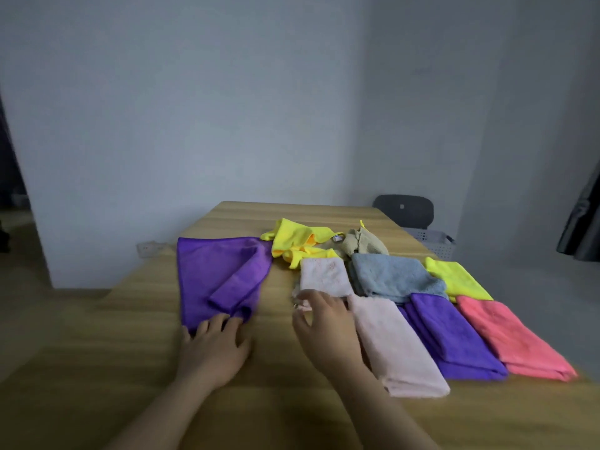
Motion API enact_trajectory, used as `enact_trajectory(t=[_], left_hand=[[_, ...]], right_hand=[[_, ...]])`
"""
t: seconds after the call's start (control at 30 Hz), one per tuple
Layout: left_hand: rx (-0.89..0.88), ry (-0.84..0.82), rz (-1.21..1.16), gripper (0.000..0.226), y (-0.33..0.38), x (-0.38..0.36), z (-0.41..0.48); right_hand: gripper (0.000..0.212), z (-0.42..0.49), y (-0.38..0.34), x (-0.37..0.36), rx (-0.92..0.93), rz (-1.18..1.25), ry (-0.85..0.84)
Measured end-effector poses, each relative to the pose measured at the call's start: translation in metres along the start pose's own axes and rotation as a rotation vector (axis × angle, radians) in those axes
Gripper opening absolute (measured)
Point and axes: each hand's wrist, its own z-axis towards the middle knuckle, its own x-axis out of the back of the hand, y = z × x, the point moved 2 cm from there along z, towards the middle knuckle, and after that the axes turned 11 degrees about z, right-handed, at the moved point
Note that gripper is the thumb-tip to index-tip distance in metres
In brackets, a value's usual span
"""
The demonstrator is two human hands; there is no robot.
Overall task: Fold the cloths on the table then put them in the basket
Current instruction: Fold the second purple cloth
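Observation:
A large purple cloth (214,274) lies spread on the wooden table (130,319) with one corner turned over. My left hand (214,349) rests on its near edge, fingers straight. My right hand (324,323) touches the near corner of a pale pink cloth (324,276); its fingers are loosely curled there and blurred. To the right lie folded cloths: light pink (396,345), purple (448,336), coral (509,336), grey-blue (393,276) and yellow-green (454,279). Crumpled yellow (295,240) and beige (365,241) cloths sit behind. A grey basket (431,243) stands beyond the table's right edge.
A dark chair back (402,209) stands behind the basket. A white wall runs behind the table, with a socket (147,248) low on the left. A dark curtain (584,222) hangs at the far right. Bare tabletop lies near me and on the left.

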Motion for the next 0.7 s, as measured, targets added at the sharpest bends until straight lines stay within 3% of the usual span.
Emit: enact_trajectory(t=[0.13, 0.23, 0.5, 0.6, 0.7], left_hand=[[-0.081, 0.05, -0.026, 0.046, -0.026, 0.004, -0.043], [-0.082, 0.082, -0.079, 0.034, -0.043, 0.008, -0.059], [0.399, 0.283, -0.075, 0.033, -0.084, 0.026, -0.07], [0.288, 0.469, -0.171, 0.015, -0.078, 0.027, -0.062], [0.043, 0.33, -0.13, 0.03, -0.067, 0.021, -0.05]], right_hand=[[0.031, -0.054, -0.021, -0.033, -0.067, 0.051, -0.177], [0.023, -0.067, -0.021, -0.036, -0.111, 0.094, -0.183], [0.016, -0.068, -0.014, -0.035, -0.156, 0.089, -0.155], [0.02, -0.057, -0.014, -0.037, -0.18, 0.023, -0.154], [0.023, -0.046, -0.013, -0.038, -0.22, -0.012, -0.152]])
